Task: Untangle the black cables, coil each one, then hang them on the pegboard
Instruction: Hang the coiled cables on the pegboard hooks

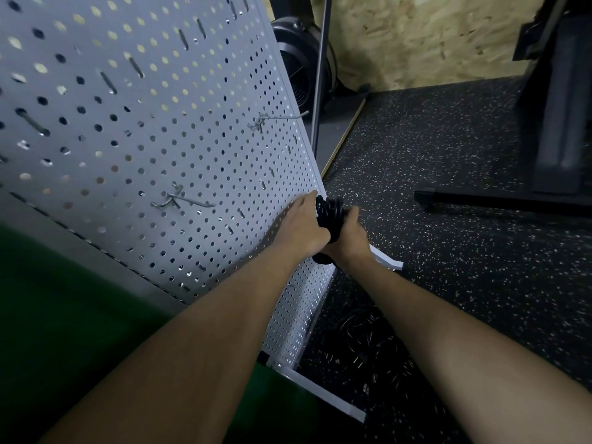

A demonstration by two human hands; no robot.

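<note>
We hold a coiled black cable (329, 213) with both hands pressed together, the left hand (304, 227) and right hand (348, 239) each wrapped round the bundle, just at the right edge of the white pegboard (153, 100). A bare metal hook (184, 200) juts out nearby. More black cables (368, 344) lie tangled on the speckled floor (448, 174) below.

Pegboard (160, 123): painted sheet metal, smooth, satin sheen; peg hooks (184, 200): bare bright metal wire, glossy; coiled cable (330, 213): black jacket, plastic-like, slightly glossy; floor (448, 225): black pale-flecked rubber, matt, grainy; back wall (416, 36): rough strand-board wood, matt.
</note>
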